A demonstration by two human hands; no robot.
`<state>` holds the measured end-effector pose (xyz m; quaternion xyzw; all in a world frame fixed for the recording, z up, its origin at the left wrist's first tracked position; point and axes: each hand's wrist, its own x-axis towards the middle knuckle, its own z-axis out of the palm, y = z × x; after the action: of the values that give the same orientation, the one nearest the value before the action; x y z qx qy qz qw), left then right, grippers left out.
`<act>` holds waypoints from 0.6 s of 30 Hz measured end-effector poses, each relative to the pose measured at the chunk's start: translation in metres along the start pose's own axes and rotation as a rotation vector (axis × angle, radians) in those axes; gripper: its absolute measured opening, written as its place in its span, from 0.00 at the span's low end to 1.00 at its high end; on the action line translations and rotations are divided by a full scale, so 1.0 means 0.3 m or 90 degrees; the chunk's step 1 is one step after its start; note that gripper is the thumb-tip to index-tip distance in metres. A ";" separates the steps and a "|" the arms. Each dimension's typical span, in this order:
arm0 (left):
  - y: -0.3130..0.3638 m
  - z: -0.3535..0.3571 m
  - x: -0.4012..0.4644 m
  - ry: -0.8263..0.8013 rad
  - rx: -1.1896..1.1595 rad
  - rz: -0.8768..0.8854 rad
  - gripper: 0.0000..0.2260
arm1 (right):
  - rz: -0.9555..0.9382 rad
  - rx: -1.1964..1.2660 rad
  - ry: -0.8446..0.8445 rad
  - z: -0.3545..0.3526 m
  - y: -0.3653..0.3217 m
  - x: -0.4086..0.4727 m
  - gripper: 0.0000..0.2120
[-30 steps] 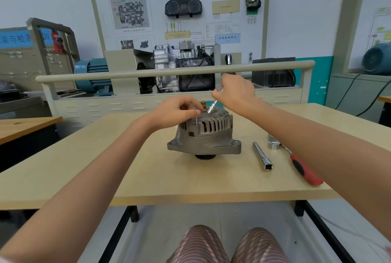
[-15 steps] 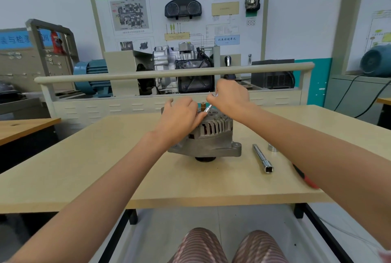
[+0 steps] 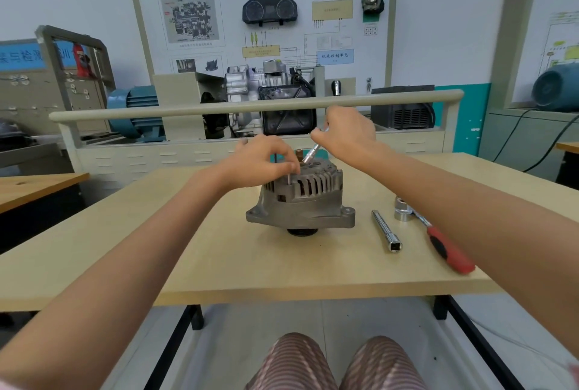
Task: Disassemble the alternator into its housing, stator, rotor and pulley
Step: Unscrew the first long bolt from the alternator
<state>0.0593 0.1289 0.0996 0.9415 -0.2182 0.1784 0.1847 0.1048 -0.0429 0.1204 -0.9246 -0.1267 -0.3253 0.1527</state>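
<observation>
1. Left hand (image 3: 260, 161): we rest it on the top left of the alternator (image 3: 300, 198), fingers curled, thumb and forefinger pinching a thin upright bolt (image 3: 287, 177) that stands out of the housing. We judge it to be a through bolt, part drawn.

2. Alternator: it sits near the middle of the table (image 3: 156, 248), finned end up, the dark pulley (image 3: 302, 232) underneath against the tabletop. Housing halves are together; stator and rotor are not visible. A brass-coloured stud (image 3: 299, 154) stands at the top centre.

3. Right hand (image 3: 346, 132): we hold it above the top right of the alternator, fingers closed round a slim metal driver (image 3: 313, 151) that slants down onto the top face. Whether its tip is seated on a fastener, we cannot tell.

4. Extension bar (image 3: 387, 231): lying loose on the table, just right of the alternator.

5. Socket (image 3: 403, 209) and ratchet with red handle (image 3: 448, 251): further right, partly behind the right forearm, untouched.

6. Step in hand, as we judge it: removing the fasteners that clamp the housing halves. The task is at an early stage, nothing yet separated.

7. Next move calls for: lifting the pinched bolt straight up so it does not bind, keeping the driver square on its fastener, and steadying the body, since it balances on the pulley and could rock.
</observation>
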 end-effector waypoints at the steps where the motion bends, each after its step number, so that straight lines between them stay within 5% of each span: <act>1: -0.001 -0.003 0.002 0.003 0.008 -0.006 0.04 | 0.000 -0.002 0.002 -0.005 0.001 0.001 0.09; 9: -0.023 -0.010 -0.005 -0.029 -0.015 -0.056 0.03 | -0.005 -0.009 0.004 -0.012 0.006 -0.001 0.09; 14: 0.000 0.041 0.021 0.146 0.091 -0.071 0.28 | -0.010 -0.013 -0.011 -0.007 0.002 -0.007 0.08; 18: 0.010 0.034 0.007 0.138 -0.047 -0.054 0.12 | -0.013 -0.012 -0.003 -0.009 0.000 -0.008 0.08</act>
<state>0.0622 0.1214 0.0926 0.9177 -0.1633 0.2627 0.2492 0.1014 -0.0441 0.1207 -0.9253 -0.1335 -0.3262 0.1404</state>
